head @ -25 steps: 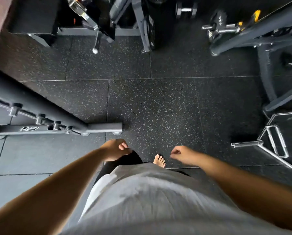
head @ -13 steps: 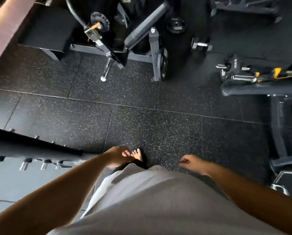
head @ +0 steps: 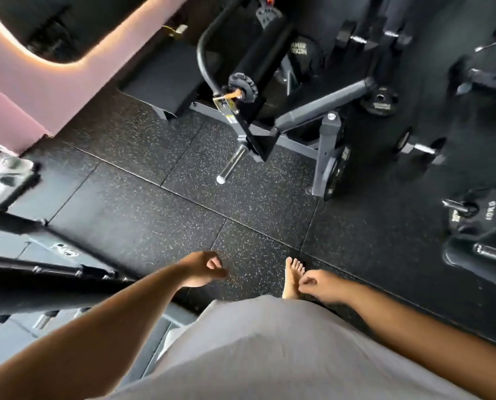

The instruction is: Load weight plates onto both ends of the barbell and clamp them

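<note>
Apparently fetch phase: left hand (head: 202,268) and right hand (head: 317,284) hang loosely curled, empty. 10 kg plate (head: 483,216) sits far right, well apart; barbell not visible. Next: walk over, grip it two-handed.

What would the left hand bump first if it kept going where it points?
Probably nothing close: the left hand aims over speckled floor toward the grey machine post, though depth is hard to judge.
</note>
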